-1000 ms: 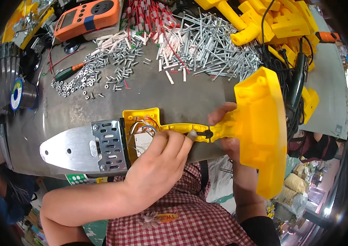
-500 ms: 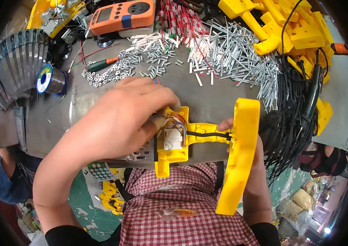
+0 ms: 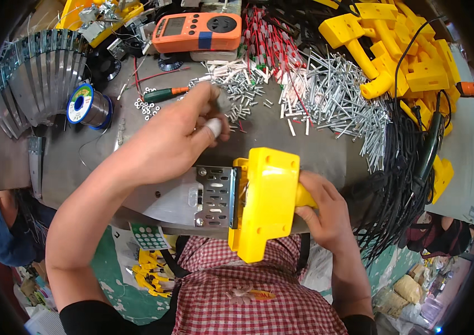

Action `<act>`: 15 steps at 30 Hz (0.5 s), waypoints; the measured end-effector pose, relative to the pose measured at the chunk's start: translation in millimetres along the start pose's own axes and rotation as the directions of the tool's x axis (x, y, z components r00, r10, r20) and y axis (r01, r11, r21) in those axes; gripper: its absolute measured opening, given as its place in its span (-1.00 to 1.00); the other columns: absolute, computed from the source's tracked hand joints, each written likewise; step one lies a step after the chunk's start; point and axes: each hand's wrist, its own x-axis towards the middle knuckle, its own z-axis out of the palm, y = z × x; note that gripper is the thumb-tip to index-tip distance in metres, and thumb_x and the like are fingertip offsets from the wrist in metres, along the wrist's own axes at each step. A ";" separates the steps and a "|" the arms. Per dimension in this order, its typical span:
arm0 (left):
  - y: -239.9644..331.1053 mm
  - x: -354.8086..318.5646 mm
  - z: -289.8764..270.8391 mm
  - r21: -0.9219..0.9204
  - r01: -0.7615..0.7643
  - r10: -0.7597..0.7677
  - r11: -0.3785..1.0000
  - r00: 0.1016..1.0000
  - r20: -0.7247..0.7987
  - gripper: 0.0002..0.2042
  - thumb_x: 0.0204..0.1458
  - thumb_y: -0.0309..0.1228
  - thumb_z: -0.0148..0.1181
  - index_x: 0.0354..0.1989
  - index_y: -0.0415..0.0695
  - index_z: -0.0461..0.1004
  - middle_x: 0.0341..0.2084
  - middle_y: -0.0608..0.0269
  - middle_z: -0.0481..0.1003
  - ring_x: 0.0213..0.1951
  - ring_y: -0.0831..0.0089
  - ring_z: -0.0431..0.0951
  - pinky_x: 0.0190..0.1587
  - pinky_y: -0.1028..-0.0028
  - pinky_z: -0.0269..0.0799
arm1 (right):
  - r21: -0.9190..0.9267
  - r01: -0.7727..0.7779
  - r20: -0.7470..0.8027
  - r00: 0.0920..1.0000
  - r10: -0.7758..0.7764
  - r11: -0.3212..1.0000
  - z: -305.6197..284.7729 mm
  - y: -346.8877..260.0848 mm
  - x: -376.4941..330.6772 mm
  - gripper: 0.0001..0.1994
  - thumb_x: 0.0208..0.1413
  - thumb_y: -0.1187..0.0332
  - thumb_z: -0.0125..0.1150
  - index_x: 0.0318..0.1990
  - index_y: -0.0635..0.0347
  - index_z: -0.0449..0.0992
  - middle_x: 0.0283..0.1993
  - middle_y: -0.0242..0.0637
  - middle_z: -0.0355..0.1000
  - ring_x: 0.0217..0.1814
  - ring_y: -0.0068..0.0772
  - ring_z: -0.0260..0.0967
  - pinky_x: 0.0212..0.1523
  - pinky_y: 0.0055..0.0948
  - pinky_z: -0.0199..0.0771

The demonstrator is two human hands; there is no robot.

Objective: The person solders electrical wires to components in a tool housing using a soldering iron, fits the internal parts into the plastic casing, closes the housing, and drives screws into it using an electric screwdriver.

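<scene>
In front of me a yellow plastic housing (image 3: 273, 195) stands with its large flat half facing up, covering the wires inside. A flat metal blade with a slotted bracket (image 3: 214, 198) runs out of its left side. My right hand (image 3: 326, 206) grips the housing at its handle end, fingers and thumb closed round it. My left hand (image 3: 184, 131) is away from the housing, at the near edge of the pile of small screws (image 3: 239, 89). Its fingers are curled in, with a white cover on the thumb tip; what they hold, if anything, is hidden.
Behind lie a green screwdriver (image 3: 164, 94), white nuts (image 3: 146, 109), an orange multimeter (image 3: 198, 33) and long screws (image 3: 337, 100). A solder spool (image 3: 89, 106) and fanned metal blades (image 3: 36, 78) are left. Yellow housings (image 3: 404, 50) and black cables (image 3: 390, 184) fill the right.
The yellow cover half has come left over the open half, hiding the wires. My left hand has let go of the housing and moved to the screws. My right hand now grips the handle.
</scene>
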 end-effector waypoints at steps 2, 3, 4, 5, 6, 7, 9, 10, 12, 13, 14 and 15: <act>17.9 -0.5 -3.5 0.346 0.238 -0.319 0.908 0.926 0.199 -0.64 0.16 -0.21 -0.07 -0.03 -0.25 0.24 -0.27 0.06 0.49 -0.16 0.25 0.51 -0.11 0.37 0.39 | -0.015 -0.013 0.019 1.000 0.014 1.000 -0.4 -2.7 5.0 -0.48 -0.14 0.45 0.23 0.08 0.18 0.33 0.07 -0.09 0.34 0.10 -0.02 0.30 0.10 -0.22 0.31; 9.3 -4.3 2.1 0.307 0.122 -0.211 0.944 0.938 0.276 -0.53 0.15 -0.07 -0.07 0.03 -0.23 0.29 -0.28 -0.01 0.50 -0.15 0.18 0.52 -0.09 0.32 0.39 | -0.026 -0.015 0.046 0.999 0.016 1.000 -0.5 -4.7 6.8 -0.48 -0.14 0.44 0.25 0.08 0.17 0.34 0.07 -0.10 0.34 0.10 -0.03 0.30 0.10 -0.22 0.30; 4.4 -6.7 7.3 0.204 0.135 -0.196 0.970 0.928 0.317 -0.48 0.12 -0.06 -0.01 0.11 -0.21 0.24 -0.23 -0.05 0.49 -0.15 0.11 0.52 -0.09 0.28 0.39 | -0.023 -0.009 0.048 0.999 0.010 1.000 -0.3 -5.5 7.2 -0.48 -0.14 0.44 0.25 0.08 0.17 0.34 0.07 -0.10 0.34 0.10 -0.03 0.30 0.10 -0.22 0.30; 3.0 -9.8 10.6 0.230 0.109 -0.184 0.967 0.923 0.337 -0.44 0.08 -0.03 0.04 0.11 -0.22 0.25 -0.22 -0.08 0.48 -0.15 0.07 0.51 -0.09 0.27 0.39 | -0.037 0.033 0.082 0.996 -0.030 0.999 -0.3 -5.8 6.7 -0.48 -0.15 0.43 0.25 0.07 0.17 0.34 0.08 -0.10 0.34 0.10 -0.05 0.30 0.10 -0.24 0.30; 4.2 -11.4 13.5 0.255 0.078 -0.170 0.964 0.915 0.365 -0.39 0.03 0.00 0.10 0.12 -0.22 0.25 -0.20 -0.10 0.47 -0.14 0.03 0.50 -0.09 0.26 0.40 | -0.052 0.068 0.114 0.992 -0.062 0.996 -0.3 -6.4 5.3 -0.48 -0.15 0.42 0.25 0.07 0.18 0.34 0.09 -0.09 0.33 0.10 -0.06 0.30 0.09 -0.25 0.30; -3.1 -14.7 18.6 0.339 -0.046 -0.090 0.940 0.923 0.373 -0.32 -0.09 0.03 0.22 0.10 -0.22 0.29 -0.15 -0.13 0.44 -0.12 -0.01 0.48 -0.07 0.24 0.39 | -0.050 0.064 0.109 0.992 -0.058 0.997 0.3 -10.3 4.4 -0.48 -0.15 0.42 0.25 0.07 0.18 0.34 0.09 -0.09 0.33 0.10 -0.06 0.30 0.09 -0.25 0.30; -9.3 -26.7 25.5 0.335 -0.105 -0.017 0.937 0.940 0.342 -0.30 -0.18 0.02 0.30 0.07 -0.22 0.33 -0.13 -0.10 0.43 -0.10 -0.01 0.47 -0.05 0.24 0.39 | -0.129 0.105 0.176 0.981 -0.081 0.986 4.6 -22.1 3.5 -0.47 -0.17 0.38 0.25 0.05 0.23 0.34 0.11 -0.10 0.31 0.14 -0.12 0.28 0.10 -0.27 0.27; -10.5 -29.5 26.2 0.317 -0.093 -0.026 0.944 0.936 0.351 -0.30 -0.19 0.01 0.32 0.07 -0.21 0.32 -0.12 -0.08 0.42 -0.09 -0.01 0.46 -0.05 0.24 0.39 | -0.126 0.098 0.165 0.983 -0.077 0.987 9.4 -25.9 0.0 -0.47 -0.17 0.38 0.25 0.05 0.23 0.34 0.11 -0.10 0.31 0.14 -0.12 0.28 0.10 -0.27 0.27; -14.8 -33.3 29.7 0.285 -0.114 0.010 0.952 0.939 0.343 -0.30 -0.21 -0.05 0.35 0.07 -0.22 0.31 -0.13 -0.05 0.43 -0.09 0.05 0.47 -0.05 0.27 0.39 | -0.344 0.176 0.069 0.984 -0.162 0.922 20.2 -32.1 -11.6 -0.46 -0.21 0.35 0.25 0.02 0.29 0.34 0.13 -0.13 0.30 0.16 -0.16 0.24 0.10 -0.29 0.25; -15.4 -33.7 30.9 0.244 -0.130 0.045 0.961 0.944 0.327 -0.31 -0.23 -0.10 0.39 0.07 -0.22 0.30 -0.13 -0.02 0.44 -0.09 0.11 0.49 -0.05 0.30 0.39 | -0.404 0.163 0.037 0.986 -0.162 0.900 24.8 -32.9 -13.8 -0.46 -0.26 0.35 0.26 -0.02 0.29 0.35 0.02 -0.20 0.33 0.12 -0.21 0.24 0.07 -0.27 0.24; -14.9 -33.1 30.8 0.246 -0.139 0.046 0.959 0.936 0.349 -0.31 -0.23 -0.10 0.39 0.07 -0.22 0.30 -0.13 -0.02 0.44 -0.09 0.11 0.49 -0.05 0.30 0.39 | -0.402 0.139 0.024 0.990 -0.142 0.905 22.0 -30.7 -12.4 -0.46 -0.26 0.35 0.26 -0.02 0.29 0.35 0.02 -0.20 0.33 0.12 -0.21 0.24 0.07 -0.27 0.24; -14.0 -33.6 31.2 0.160 -0.028 -0.027 0.987 0.944 0.328 -0.32 -0.24 -0.16 0.41 0.07 -0.21 0.29 -0.14 0.03 0.44 -0.09 0.19 0.49 -0.04 0.33 0.39 | -0.372 0.187 0.168 0.977 -0.132 0.909 14.9 -24.6 -5.7 -0.50 -0.25 0.36 0.25 -0.04 0.26 0.35 -0.05 -0.21 0.34 0.08 -0.23 0.27 0.01 -0.27 0.29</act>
